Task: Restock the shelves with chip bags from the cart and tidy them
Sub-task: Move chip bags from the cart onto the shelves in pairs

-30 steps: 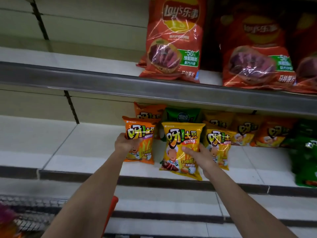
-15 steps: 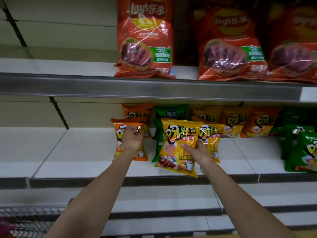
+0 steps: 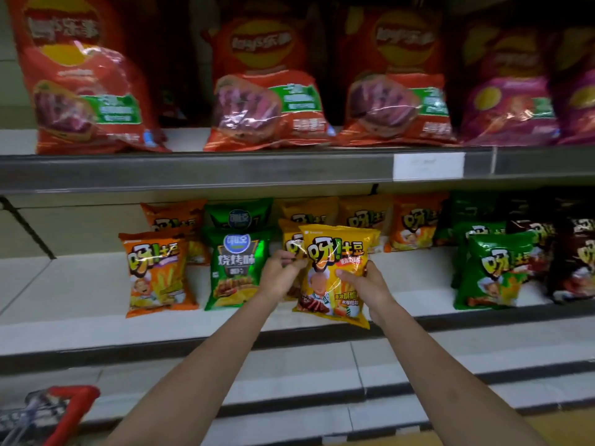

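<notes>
Both hands are on the yellow bag, which is held upright in front of the middle shelf, with its bottom edge over the shelf's front lip. The right hand grasps the bag's right side, the thumb lying across the printed front and the other fingers behind. The left hand pinches the bag's upper left edge with curled fingers.

Taking the yellow bag as the landmark: just behind it, partly hidden, stands a second yellow bag. Just to its left a green bag stands upright on the shelf, and further left an orange bag — also upright, near the front. Behind these, a back row of bags runs along the shelf in orange, green and yellow. Well to the right of the yellow bag are another green bag and dark brown bags.

Above it, on the upper shelf, large red bags stand side by side, with a purple one at the right. Far below and to the left, a cart with a red handle shows at the picture's corner.
</notes>
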Available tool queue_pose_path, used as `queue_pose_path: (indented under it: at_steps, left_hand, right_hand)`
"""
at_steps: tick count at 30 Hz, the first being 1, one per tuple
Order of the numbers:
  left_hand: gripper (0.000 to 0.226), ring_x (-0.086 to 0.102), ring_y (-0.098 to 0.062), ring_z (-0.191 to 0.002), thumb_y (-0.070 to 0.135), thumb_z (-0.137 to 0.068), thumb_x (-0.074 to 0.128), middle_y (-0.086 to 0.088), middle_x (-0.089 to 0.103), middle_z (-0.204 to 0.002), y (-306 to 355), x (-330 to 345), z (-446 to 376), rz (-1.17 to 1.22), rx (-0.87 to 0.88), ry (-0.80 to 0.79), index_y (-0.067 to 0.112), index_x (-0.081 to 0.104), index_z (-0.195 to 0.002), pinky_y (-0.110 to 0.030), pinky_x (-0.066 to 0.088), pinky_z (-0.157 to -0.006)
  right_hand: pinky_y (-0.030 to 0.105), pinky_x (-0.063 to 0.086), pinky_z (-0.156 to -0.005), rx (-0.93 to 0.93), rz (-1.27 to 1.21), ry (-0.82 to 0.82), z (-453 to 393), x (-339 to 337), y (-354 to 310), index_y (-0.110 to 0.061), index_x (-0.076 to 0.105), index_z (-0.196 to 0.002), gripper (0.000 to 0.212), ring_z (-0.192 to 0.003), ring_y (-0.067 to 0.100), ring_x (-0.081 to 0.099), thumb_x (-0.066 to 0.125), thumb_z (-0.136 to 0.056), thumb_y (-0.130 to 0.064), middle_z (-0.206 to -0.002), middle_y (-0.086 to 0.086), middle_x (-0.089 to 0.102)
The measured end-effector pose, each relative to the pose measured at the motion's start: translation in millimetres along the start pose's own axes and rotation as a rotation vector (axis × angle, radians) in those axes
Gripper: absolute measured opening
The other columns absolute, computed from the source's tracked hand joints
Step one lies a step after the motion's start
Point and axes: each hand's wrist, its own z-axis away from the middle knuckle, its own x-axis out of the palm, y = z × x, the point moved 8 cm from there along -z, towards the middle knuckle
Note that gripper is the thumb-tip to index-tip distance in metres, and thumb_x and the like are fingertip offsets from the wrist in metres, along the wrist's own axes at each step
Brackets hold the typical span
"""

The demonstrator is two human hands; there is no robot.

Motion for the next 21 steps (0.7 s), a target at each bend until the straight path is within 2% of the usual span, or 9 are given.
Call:
queue_pose_path:
  at_steps: [2, 5, 7, 9, 11, 14, 17, 21]
  left_hand:
    - [0.048, 0.052, -0.019, -0.108, 0.025, -0.086, 0.068, -0.006, 0.054, -0.124, 7, 40, 8, -0.024, -0.023, -0.113, 0.011, 0.048, -0.128, -0.029, 0.041, -0.088]
    - [0.074, 0.042, -0.024, -0.127, 0.026, -0.079, 0.070, -0.003, 0.042, -0.142, 9, 92, 16, -0.039, -0.064, -0.250, 0.018, 0.034, -0.144, -0.037, 0.038, -0.101]
    - [0.078, 0.038, -0.023, -0.131, 0.025, -0.079, 0.069, 0.000, 0.038, -0.145, 9, 117, 17, -0.013, -0.094, -0.287, 0.020, 0.030, -0.146, -0.038, 0.035, -0.105]
    - [0.067, 0.039, -0.018, -0.126, 0.019, -0.085, 0.065, 0.007, 0.040, -0.133, 13, 134, 19, 0.025, -0.098, -0.285, 0.020, 0.032, -0.144, -0.034, 0.032, -0.104]
    - [0.060, 0.040, -0.017, -0.123, 0.017, -0.087, 0.063, 0.008, 0.043, -0.132, 12, 148, 18, 0.050, -0.122, -0.277, 0.021, 0.035, -0.141, -0.035, 0.032, -0.107]
    - [0.059, 0.045, -0.020, -0.125, 0.025, -0.083, 0.067, 0.006, 0.051, -0.130, 7, 163, 15, 0.054, -0.162, -0.275, 0.029, 0.041, -0.135, -0.047, 0.031, -0.111]
    - [0.056, 0.048, -0.020, -0.122, 0.032, -0.073, 0.070, 0.005, 0.055, -0.127, 3, 172, 8, 0.033, -0.195, -0.275, 0.032, 0.046, -0.124, -0.047, 0.034, -0.109]
    - [0.068, 0.045, -0.022, -0.125, 0.034, -0.071, 0.070, 0.001, 0.049, -0.133, 1, 171, -6, 0.079, -0.235, -0.185, 0.028, 0.040, -0.132, -0.046, 0.033, -0.110]
  right_hand:
    - [0.040, 0.051, -0.089, -0.008, 0.004, -0.002, -10, -25, 0, -0.013, 0.051, -0.120, 0.042, -0.105, 0.026, 0.062, 0.072, -0.084, -0.017, -0.116, 0.007, 0.064]
    - [0.045, 0.051, -0.094, -0.015, 0.065, -0.032, -30, -57, 2, -0.012, 0.057, -0.122, 0.046, -0.105, 0.027, 0.063, 0.075, -0.081, -0.023, -0.117, 0.010, 0.066]
    - [0.049, 0.047, -0.099, -0.009, 0.166, -0.019, -47, -74, 8, -0.021, 0.060, -0.116, 0.055, -0.110, 0.029, 0.060, 0.078, -0.069, -0.045, -0.118, 0.009, 0.066]
    - [0.050, 0.042, -0.103, 0.014, 0.315, -0.007, -72, -89, 22, -0.029, 0.062, -0.111, 0.066, -0.118, 0.031, 0.053, 0.074, -0.057, -0.063, -0.120, 0.008, 0.064]
    - [0.049, 0.040, -0.104, 0.044, 0.377, 0.002, -84, -99, 27, -0.026, 0.062, -0.114, 0.056, -0.122, 0.032, 0.050, 0.078, -0.067, -0.053, -0.122, 0.010, 0.063]
    - [0.047, 0.044, -0.102, 0.045, 0.346, -0.011, -93, -104, 26, -0.018, 0.061, -0.116, 0.046, -0.119, 0.030, 0.053, 0.079, -0.076, -0.033, -0.122, 0.012, 0.062]
    - [0.046, 0.047, -0.099, 0.060, 0.365, 0.009, -106, -105, 27, -0.013, 0.054, -0.121, 0.050, -0.116, 0.032, 0.055, 0.076, -0.079, -0.030, -0.125, 0.014, 0.057]
    - [0.047, 0.046, -0.100, 0.077, 0.332, -0.042, -119, -100, 29, -0.013, 0.043, -0.136, 0.067, -0.120, 0.031, 0.055, 0.076, -0.080, -0.031, -0.133, 0.014, 0.056]
